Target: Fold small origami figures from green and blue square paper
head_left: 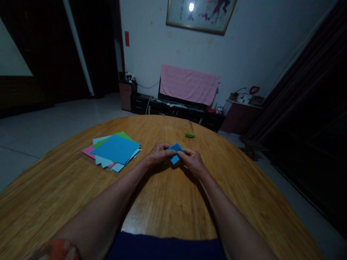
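Between my two hands is a small folded square of blue paper (175,147), held just above the table with one corner pointing toward me. My left hand (159,153) grips its left side, the thumb lying on top. On the right side my right hand (192,159) pinches it, and that thumb nearly meets the left one at the middle. The fingers under the paper are hidden. Beyond my right hand a small folded green paper piece (190,135) lies on the table.
A loose stack of coloured paper sheets (116,148), blue on top, lies to the left on the round wooden table (168,209). Past the far edge stands a low black cabinet (176,110) bearing a screen under a pink cloth (189,85). A dark curtain hangs at right.
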`<state>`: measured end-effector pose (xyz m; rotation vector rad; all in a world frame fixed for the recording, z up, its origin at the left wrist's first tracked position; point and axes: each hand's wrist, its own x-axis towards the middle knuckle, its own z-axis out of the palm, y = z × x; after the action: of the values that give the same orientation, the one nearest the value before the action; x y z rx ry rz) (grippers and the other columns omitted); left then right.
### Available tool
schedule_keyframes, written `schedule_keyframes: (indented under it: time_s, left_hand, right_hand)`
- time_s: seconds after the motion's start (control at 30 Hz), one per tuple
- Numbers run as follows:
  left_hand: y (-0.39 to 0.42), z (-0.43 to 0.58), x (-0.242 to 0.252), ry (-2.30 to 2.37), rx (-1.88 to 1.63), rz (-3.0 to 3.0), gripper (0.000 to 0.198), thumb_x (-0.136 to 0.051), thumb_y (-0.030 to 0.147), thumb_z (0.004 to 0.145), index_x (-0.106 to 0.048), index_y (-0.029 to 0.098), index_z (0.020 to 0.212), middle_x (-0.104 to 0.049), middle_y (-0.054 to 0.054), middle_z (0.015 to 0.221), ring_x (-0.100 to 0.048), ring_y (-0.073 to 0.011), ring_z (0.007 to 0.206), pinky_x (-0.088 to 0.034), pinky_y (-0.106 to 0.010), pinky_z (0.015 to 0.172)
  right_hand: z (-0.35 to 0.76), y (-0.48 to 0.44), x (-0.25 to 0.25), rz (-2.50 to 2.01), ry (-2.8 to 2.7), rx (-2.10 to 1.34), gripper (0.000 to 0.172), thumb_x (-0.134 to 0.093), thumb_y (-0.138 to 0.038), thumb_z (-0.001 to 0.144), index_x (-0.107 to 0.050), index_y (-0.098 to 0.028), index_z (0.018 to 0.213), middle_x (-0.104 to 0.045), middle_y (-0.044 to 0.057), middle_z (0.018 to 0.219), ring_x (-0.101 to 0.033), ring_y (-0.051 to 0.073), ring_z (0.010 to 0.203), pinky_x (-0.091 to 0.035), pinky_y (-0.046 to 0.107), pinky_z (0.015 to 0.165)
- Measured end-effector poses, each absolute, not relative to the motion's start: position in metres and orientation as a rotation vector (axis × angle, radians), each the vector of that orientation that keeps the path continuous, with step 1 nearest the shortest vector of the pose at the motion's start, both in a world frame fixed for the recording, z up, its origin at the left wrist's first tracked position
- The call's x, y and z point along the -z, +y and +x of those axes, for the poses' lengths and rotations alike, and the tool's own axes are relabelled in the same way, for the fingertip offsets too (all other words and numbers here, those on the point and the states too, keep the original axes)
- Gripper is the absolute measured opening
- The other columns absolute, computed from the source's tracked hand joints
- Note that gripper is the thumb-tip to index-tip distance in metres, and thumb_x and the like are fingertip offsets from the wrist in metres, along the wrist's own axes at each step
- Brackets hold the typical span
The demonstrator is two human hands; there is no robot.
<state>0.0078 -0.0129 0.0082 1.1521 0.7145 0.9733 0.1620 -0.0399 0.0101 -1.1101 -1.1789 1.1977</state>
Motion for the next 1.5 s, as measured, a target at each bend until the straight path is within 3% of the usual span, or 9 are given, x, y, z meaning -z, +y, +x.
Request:
schedule_keyframes:
  time_s: [0.3, 0.67, 0.87, 1.5]
  left_hand:
    - [-0.005, 0.003, -0.002, 0.763, -0.996, 1.166, 0.024, -0.077, 0.030, 0.063, -0.066, 0.012, 0.074, -0.060, -0.003, 0.062, -0.053, -0.0103, 0.051, -0.041, -0.024, 0.052]
    - [-0.009, 0.003, -0.005, 0.782, -1.008, 1.163, 0.023, -0.076, 0.032, 0.064, -0.064, 0.013, 0.065, -0.054, 0.000, 0.056, -0.048, -0.0088, 0.047, -0.035, -0.024, 0.048]
    - [-0.008, -0.001, -0.006, 0.780, -1.011, 1.125, 0.025, -0.078, 0.030, 0.060, -0.067, 0.014, 0.077, -0.056, 0.000, 0.060, -0.051, -0.0099, 0.051, -0.039, -0.023, 0.050]
    - [-0.003, -0.004, 0.002, 0.866, -0.997, 1.247, 0.028, -0.074, 0.039, 0.066, -0.063, 0.013, 0.063, -0.055, 0.000, 0.054, -0.047, -0.0079, 0.044, -0.032, -0.022, 0.045]
  right_hand:
    - [0.169, -0.035, -0.007, -1.104, -1.175, -1.175, 0.033, -0.075, -0.042, 0.062, -0.070, -0.013, 0.079, -0.064, 0.000, 0.062, -0.053, 0.011, 0.052, -0.045, 0.024, 0.051]
    - [0.170, -0.032, -0.001, -1.074, -1.135, -1.267, 0.034, -0.075, -0.044, 0.062, -0.069, -0.014, 0.078, -0.065, 0.001, 0.062, -0.057, 0.014, 0.054, -0.047, 0.027, 0.054]
    - [0.172, -0.031, -0.001, -1.081, -1.112, -1.270, 0.037, -0.076, -0.045, 0.061, -0.070, -0.013, 0.078, -0.065, 0.001, 0.063, -0.057, 0.014, 0.054, -0.048, 0.028, 0.055]
    - [0.171, -0.031, 0.005, -1.046, -1.008, -1.358, 0.031, -0.080, -0.039, 0.054, -0.070, -0.015, 0.070, -0.067, 0.002, 0.064, -0.057, 0.014, 0.056, -0.048, 0.028, 0.060]
